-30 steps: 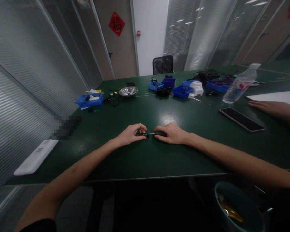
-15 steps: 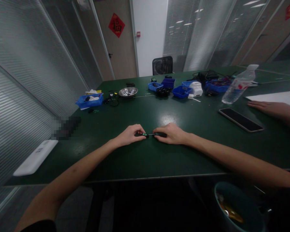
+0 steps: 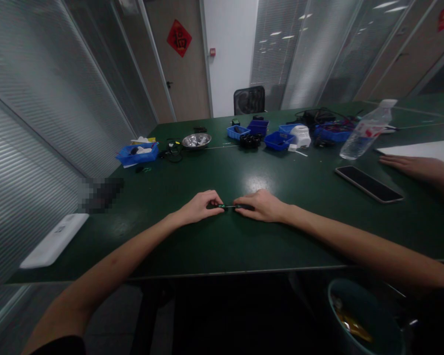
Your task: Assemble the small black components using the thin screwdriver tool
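Near the middle of the green table, my left hand pinches a small dark part with green on it. My right hand is closed around the black handle of a screwdriver. The thin metal shaft points left and its tip meets the dark part in the gap between my hands. Both hands rest low at the tabletop. My fingers hide much of the part and some of the handle.
Blue trays, a metal bowl and cables lie farther back. On the right are a phone, a tilted-looking water bottle and another person's hand on white paper. A white object lies left; a bin stands below.
My right hand has shifted very slightly and its fingers have changed position a little on the screwdriver handle. My left hand looks the same.
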The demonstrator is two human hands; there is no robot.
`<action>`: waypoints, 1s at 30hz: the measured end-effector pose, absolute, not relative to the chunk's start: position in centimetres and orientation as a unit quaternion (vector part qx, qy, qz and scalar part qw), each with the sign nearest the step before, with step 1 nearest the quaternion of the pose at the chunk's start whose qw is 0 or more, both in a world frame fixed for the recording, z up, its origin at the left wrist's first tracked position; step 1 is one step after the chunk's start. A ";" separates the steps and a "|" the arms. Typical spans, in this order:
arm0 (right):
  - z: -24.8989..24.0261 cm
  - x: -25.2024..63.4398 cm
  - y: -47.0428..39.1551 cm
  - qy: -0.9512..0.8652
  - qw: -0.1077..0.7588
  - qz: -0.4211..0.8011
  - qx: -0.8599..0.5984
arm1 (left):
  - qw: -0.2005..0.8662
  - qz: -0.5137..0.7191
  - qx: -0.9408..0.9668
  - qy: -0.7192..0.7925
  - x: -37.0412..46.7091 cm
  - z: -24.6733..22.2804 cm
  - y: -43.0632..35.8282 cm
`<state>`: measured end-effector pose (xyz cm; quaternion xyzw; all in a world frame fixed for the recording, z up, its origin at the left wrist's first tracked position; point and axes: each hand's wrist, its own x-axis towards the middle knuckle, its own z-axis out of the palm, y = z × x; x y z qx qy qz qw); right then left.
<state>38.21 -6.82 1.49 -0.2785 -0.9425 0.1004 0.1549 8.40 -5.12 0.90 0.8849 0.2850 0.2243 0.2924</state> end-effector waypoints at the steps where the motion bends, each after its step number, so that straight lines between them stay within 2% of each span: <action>1: 1.5 38.2 -6.8 -0.943 0.155 0.098 -0.277 | 0.291 0.224 0.885 0.286 8.4 0.9 -5.1; 18: 1.3 37.6 -7.1 -0.954 0.147 0.059 -0.255 | 0.281 0.215 0.893 0.276 9.3 0.9 -5.6; 23: 0.9 37.7 -6.8 -0.933 0.194 0.082 -0.291 | 0.260 0.217 0.895 0.289 9.2 0.9 -5.2; 30: 0.6 38.0 -6.4 -0.893 0.215 0.054 -0.393 | 0.246 0.213 0.891 0.316 8.6 1.1 -4.8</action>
